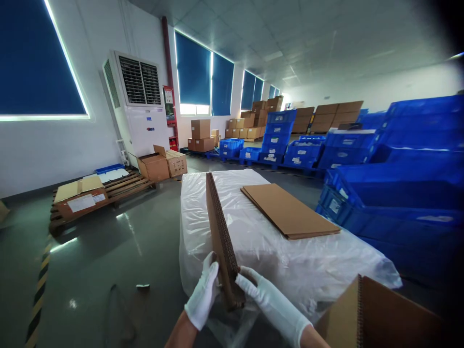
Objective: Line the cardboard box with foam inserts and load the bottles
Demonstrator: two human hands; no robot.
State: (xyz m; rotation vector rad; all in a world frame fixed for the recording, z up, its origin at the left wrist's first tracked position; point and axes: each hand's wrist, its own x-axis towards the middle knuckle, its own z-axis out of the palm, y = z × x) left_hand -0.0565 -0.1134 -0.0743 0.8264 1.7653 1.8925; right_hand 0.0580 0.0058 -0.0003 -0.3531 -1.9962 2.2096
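Closest to the lens, at about 5 o'clock, a corrugated cardboard box corner point(377, 309) juts into view, and just left of it at 6 o'clock both white-gloved hands clasp the near end of a stack of cardboard sheets point(219, 232) standing on edge: the left hand point(203, 295) presses flat on its left face while the right hand point(266, 302) closes around its right face. That stack runs away toward 12 o'clock over a plastic-wrapped pallet load point(319, 261), with a flat pile of cardboard sheets point(286, 210) lying on the wrap at 1 o'clock, well apart from the hands. Blue crates point(398, 193) stand at 3 o'clock, a wooden pallet point(119, 186) at 10 o'clock.
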